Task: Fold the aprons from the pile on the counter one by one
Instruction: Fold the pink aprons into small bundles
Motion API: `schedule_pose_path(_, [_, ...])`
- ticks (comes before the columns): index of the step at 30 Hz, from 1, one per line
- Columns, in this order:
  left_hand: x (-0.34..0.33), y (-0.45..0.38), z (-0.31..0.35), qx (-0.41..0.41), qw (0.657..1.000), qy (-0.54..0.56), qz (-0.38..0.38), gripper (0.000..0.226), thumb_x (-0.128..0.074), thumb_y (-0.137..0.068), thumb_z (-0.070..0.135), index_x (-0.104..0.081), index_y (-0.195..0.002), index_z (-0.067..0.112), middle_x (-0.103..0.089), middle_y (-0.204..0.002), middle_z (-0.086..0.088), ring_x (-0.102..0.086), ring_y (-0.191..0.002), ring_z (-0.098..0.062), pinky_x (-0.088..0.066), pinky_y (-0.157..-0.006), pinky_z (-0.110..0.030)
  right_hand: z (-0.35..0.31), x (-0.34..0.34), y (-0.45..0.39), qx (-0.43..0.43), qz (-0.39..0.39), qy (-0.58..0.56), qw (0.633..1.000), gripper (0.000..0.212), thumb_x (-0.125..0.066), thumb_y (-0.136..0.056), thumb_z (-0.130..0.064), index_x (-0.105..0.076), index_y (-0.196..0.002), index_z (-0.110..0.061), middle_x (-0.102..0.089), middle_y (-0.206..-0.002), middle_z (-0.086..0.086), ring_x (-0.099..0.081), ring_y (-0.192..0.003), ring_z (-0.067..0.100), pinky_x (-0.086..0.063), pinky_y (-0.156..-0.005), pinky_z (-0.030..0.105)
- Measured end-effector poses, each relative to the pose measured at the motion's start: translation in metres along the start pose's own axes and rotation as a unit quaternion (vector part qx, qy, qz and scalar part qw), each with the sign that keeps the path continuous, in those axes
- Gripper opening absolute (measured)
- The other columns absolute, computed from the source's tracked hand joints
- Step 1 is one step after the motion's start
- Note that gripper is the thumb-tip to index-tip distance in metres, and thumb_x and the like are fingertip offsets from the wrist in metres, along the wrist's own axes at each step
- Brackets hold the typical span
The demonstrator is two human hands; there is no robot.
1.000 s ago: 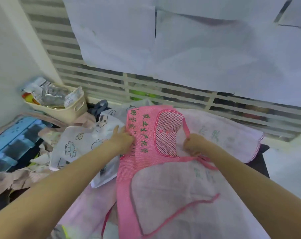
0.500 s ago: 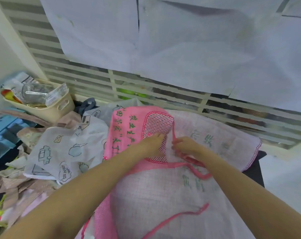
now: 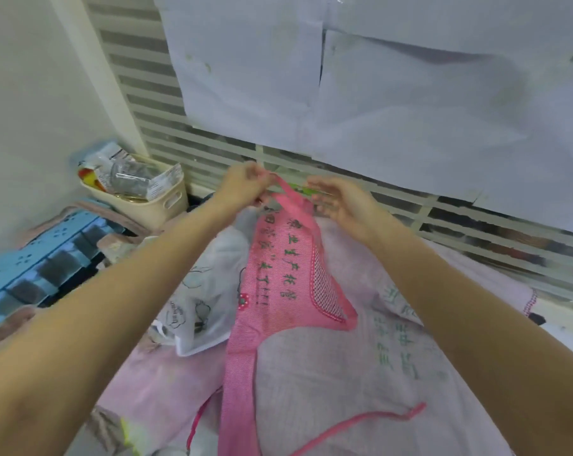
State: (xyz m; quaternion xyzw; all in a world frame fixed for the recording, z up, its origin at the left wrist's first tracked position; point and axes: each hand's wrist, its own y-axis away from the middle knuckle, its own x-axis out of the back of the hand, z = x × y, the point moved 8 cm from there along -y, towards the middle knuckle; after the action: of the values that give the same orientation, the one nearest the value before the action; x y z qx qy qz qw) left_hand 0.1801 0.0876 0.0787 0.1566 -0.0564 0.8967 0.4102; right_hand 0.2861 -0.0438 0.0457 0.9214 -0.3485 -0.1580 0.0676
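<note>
A pink apron (image 3: 278, 278) with green lettering and a checked pocket hangs lifted by its top, its lower part still draped over the pile. My left hand (image 3: 242, 185) pinches the apron's pink neck strap (image 3: 286, 192) and holds it up. Just right of the strap, my right hand (image 3: 341, 200) hovers with its fingers relaxed and grips nothing. Under the pink apron lies a pale pink apron (image 3: 344, 373) with faded green print. A white apron (image 3: 206, 301) with cartoon drawings lies to the left in the pile.
A cream basket (image 3: 153, 205) with packets and a glass stands at the back left by the wall. A blue plastic crate (image 3: 38, 258) sits on the left. A slatted grille (image 3: 475, 222) with white paper sheets (image 3: 377, 77) runs along the back.
Both hands rose from the apron's bib toward the grille. The left hand took the neck strap and lifted the apron's top off the pile; the right hand let go.
</note>
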Motion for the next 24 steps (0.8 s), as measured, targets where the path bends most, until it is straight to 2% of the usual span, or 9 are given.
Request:
schedule_pose_path(2, [0.069, -0.004, -0.001, 0.016, 0.994, -0.010, 0.108, 0.006, -0.057, -0.089, 0.006, -0.055, -0.086, 0.011, -0.052, -0.060, -0.005, -0.049, -0.040, -0.003, -0.038, -0.041, -0.014, -0.002, -0.014, -0.002, 0.041, 0.041, 0.239, 0.969, 0.013, -0.056, -0.092, -0.010, -0.065, -0.100, -0.007, -0.063, -0.097, 0.007, -0.055, -0.081, 0.013, -0.043, -0.066, 0.020])
schedule_pose_path(4, [0.138, 0.002, -0.010, 0.041, 0.979, -0.009, 0.198, 0.006, -0.054, -0.086, 0.003, -0.059, -0.088, 0.007, -0.054, -0.067, -0.008, -0.050, -0.045, -0.007, -0.038, -0.041, -0.016, 0.020, -0.043, 0.003, 0.025, -0.027, 0.476, 0.879, 0.042, -0.065, -0.088, -0.022, -0.054, -0.126, -0.007, -0.057, -0.119, 0.008, -0.052, -0.109, 0.017, -0.042, -0.089, 0.026])
schedule_pose_path(7, [0.227, 0.011, -0.034, 0.060, 0.955, 0.018, 0.290, 0.022, -0.053, -0.082, 0.004, -0.059, -0.102, -0.003, -0.055, -0.069, -0.012, -0.050, -0.034, -0.002, -0.037, -0.035, -0.016, 0.073, -0.089, 0.019, -0.041, -0.136, 0.628, 0.765, 0.090, -0.068, -0.082, -0.044, -0.017, -0.150, -0.013, -0.026, -0.152, 0.009, -0.020, -0.143, 0.030, -0.021, -0.115, 0.038])
schedule_pose_path(11, [0.279, 0.024, -0.057, 0.064, 0.939, -0.006, 0.337, 0.046, -0.054, -0.087, 0.012, -0.041, -0.129, -0.003, -0.055, -0.117, -0.019, -0.052, -0.085, -0.015, -0.048, -0.080, -0.032, 0.100, -0.148, 0.022, 0.015, -0.120, 0.510, 0.852, 0.084, -0.069, -0.083, -0.040, -0.023, -0.148, -0.012, -0.025, -0.153, 0.005, -0.027, -0.139, 0.022, -0.025, -0.111, 0.031])
schedule_pose_path(13, [0.274, 0.029, -0.059, 0.051, 0.952, -0.095, 0.287, 0.044, -0.056, -0.089, 0.016, -0.041, -0.129, 0.004, -0.054, -0.121, -0.010, -0.051, -0.102, -0.022, -0.044, -0.086, -0.028, 0.105, -0.173, 0.025, 0.047, -0.112, 0.509, 0.852, 0.072, -0.066, -0.088, -0.028, -0.027, -0.146, -0.010, -0.027, -0.152, 0.006, -0.032, -0.136, 0.021, -0.027, -0.104, 0.023])
schedule_pose_path(15, [0.244, 0.030, -0.066, 0.090, 0.952, -0.255, 0.143, 0.023, -0.055, -0.090, 0.015, -0.052, -0.110, 0.005, -0.059, -0.109, -0.013, -0.054, -0.098, -0.027, -0.048, -0.069, -0.026, 0.115, -0.196, 0.030, 0.052, -0.130, 0.493, 0.859, 0.062, -0.061, -0.091, -0.018, -0.032, -0.145, -0.010, -0.034, -0.150, 0.005, -0.041, -0.131, 0.021, -0.032, -0.096, 0.019])
schedule_pose_path(19, [0.170, 0.036, -0.083, 0.146, 0.833, -0.514, -0.142, 0.039, -0.048, -0.095, 0.027, -0.048, -0.122, -0.002, -0.055, -0.114, -0.015, -0.058, -0.100, -0.030, -0.048, -0.078, -0.031, 0.093, -0.177, 0.027, 0.087, -0.036, 0.518, 0.850, 0.034, -0.051, -0.092, -0.006, -0.056, -0.126, -0.005, -0.057, -0.127, 0.010, -0.054, -0.115, 0.024, -0.040, -0.089, 0.024])
schedule_pose_path(21, [0.136, 0.029, -0.070, 0.065, 0.811, -0.561, -0.154, 0.034, -0.048, -0.094, 0.030, -0.050, -0.114, 0.003, -0.055, -0.099, -0.008, -0.055, -0.090, -0.026, -0.046, -0.073, -0.031, 0.072, -0.140, 0.020, 0.102, 0.052, 0.555, 0.824, 0.029, -0.052, -0.091, -0.009, -0.060, -0.118, -0.003, -0.059, -0.119, 0.013, -0.054, -0.112, 0.028, -0.041, -0.089, 0.029])
schedule_pose_path(24, [0.082, 0.017, -0.061, -0.032, 0.818, -0.552, -0.160, 0.054, -0.054, -0.088, 0.043, -0.042, -0.130, 0.011, -0.046, -0.130, -0.011, -0.045, -0.118, -0.032, -0.039, -0.096, -0.040, 0.063, -0.074, 0.011, 0.019, 0.145, 0.648, 0.747, 0.052, -0.061, -0.087, -0.028, -0.045, -0.132, -0.006, -0.044, -0.134, 0.014, -0.040, -0.125, 0.031, -0.035, -0.103, 0.041])
